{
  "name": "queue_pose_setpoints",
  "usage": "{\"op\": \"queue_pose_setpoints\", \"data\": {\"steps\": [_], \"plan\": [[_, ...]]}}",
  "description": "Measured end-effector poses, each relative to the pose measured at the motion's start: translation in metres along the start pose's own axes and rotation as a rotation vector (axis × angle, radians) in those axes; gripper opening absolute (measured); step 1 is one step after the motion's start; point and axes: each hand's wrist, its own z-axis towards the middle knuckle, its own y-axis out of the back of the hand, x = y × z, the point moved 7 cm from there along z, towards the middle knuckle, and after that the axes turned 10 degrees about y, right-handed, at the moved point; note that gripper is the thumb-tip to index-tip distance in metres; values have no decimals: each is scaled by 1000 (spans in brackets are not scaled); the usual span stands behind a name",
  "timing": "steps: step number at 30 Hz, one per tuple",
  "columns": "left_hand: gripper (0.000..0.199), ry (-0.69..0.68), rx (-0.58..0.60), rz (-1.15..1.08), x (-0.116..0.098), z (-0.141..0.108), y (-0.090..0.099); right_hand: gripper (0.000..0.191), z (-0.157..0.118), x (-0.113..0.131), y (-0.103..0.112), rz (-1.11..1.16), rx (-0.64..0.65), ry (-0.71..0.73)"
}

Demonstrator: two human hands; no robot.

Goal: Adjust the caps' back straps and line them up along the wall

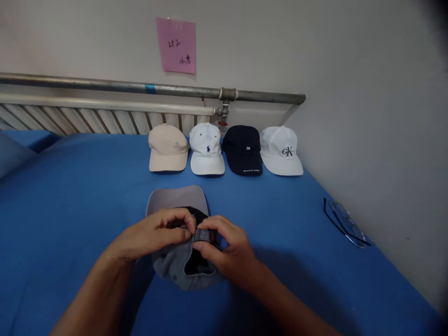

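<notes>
A grey baseball cap lies on the blue bed sheet in front of me, its brim pointing away and its back opening toward me. My left hand pinches the cap's rear strap near the middle, thumb and fingertips together. Close against it, my right hand grips the other part of the dark grey strap between thumb and index finger. The fingertips of both hands nearly meet. They hide part of the strap, and its buckle is hard to make out.
Behind stand a beige cap, a pale polo-logo cap, a navy cap and a white CK cap. Glasses lie at right. A radiator and metal pipe run along the wall below a pink note.
</notes>
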Motion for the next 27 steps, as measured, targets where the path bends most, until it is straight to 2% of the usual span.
{"op": "queue_pose_setpoints", "data": {"steps": [13,27], "plan": [[7,-18,45,-250,9,13,-7,22,0,3,-4,-105,63,73],[7,25,-8,-210,9,5,3,21,1,5,-2,-95,29,53]]}}
